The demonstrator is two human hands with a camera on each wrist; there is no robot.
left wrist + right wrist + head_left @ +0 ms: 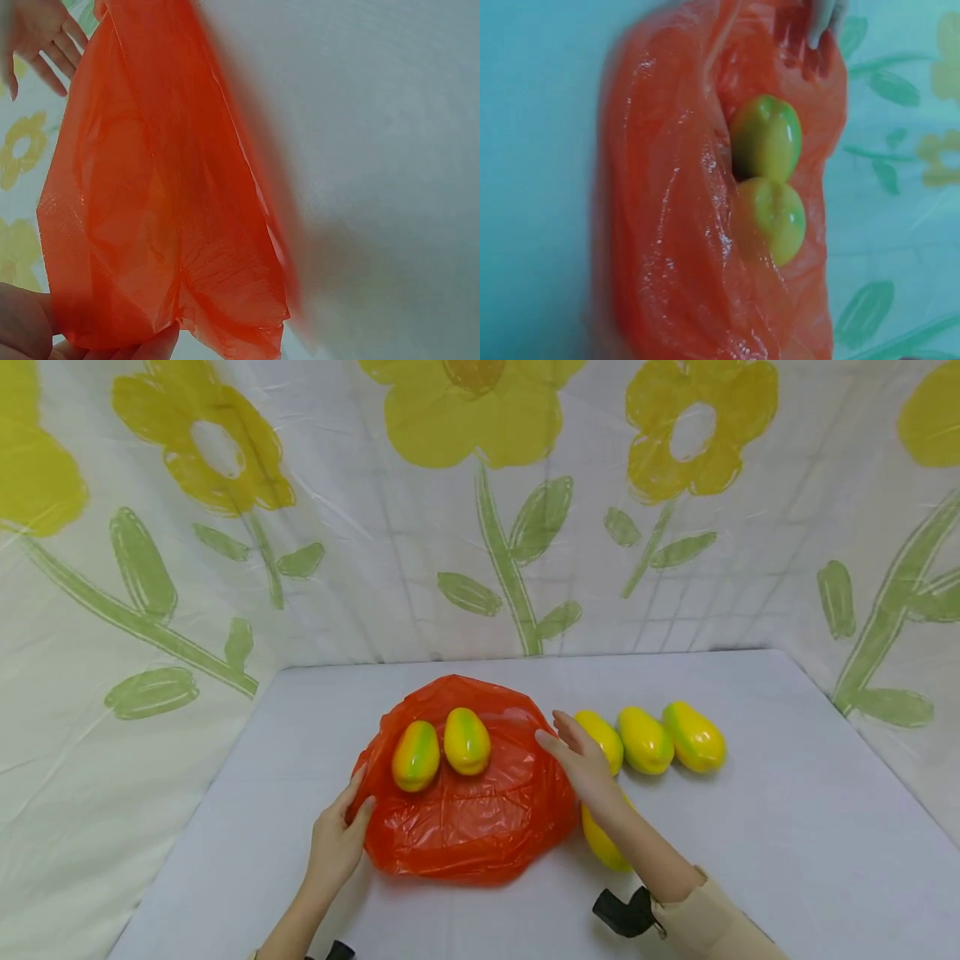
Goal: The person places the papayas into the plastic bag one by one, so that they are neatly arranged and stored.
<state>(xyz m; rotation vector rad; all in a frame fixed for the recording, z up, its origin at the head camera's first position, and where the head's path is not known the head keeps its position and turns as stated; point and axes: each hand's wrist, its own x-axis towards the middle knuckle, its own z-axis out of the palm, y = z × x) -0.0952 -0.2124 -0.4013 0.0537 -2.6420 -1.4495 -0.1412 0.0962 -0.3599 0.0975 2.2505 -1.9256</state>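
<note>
A red plastic bag (480, 827) lies spread on the table, crinkled and shiny. Two yellow-green fruits shaped like papayas, one on the left (416, 757) and one on the right (467, 742), sit at the bag's opening; in the right wrist view its front layer partly covers them. My left hand (335, 846) holds the bag's left edge, thumb in front and fingers behind, as the left wrist view also shows. By the right edge, my right hand (588, 768) has its fingers spread and grips nothing. Whether it touches the bag cannot be told.
Right of the bag stand three more yellow fruits in a row, including a middle one (645, 741) and an outer one (694, 737). Another fruit (600, 839) lies under my right forearm, partly hidden. A flower-printed cloth (337, 585) hangs behind the white table (787, 827).
</note>
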